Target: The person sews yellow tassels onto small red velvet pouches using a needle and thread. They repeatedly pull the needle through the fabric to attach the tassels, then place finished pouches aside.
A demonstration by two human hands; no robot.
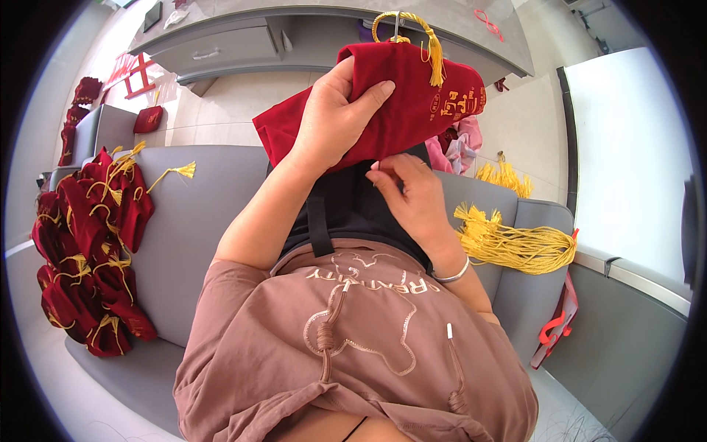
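Note:
My left hand point(337, 110) grips a dark red fabric bag point(397, 105) printed in gold; its thumb lies on the cloth and its fingers go behind or inside a fold. At the bag's upper edge a gold cord with a tassel point(435, 58) loops by a metal hook or needle-like tool point(397, 26). Just below the bag's lower edge is my right hand point(409, 188), thumb and forefinger nearly together; whether something thin is between them cannot be told. It wears a bracelet point(453, 271). To its right, a bundle of gold tasselled cords point(519, 243) lies on the grey sofa.
Red bags with gold cords point(91, 248) are heaped on the sofa point(193, 210) at left. A grey desk point(221, 47) stands ahead. More gold tassels point(505, 178), pink cloth point(469, 138) and a small red stool point(138, 77) are beyond the sofa. A white surface point(629, 138) stands at right.

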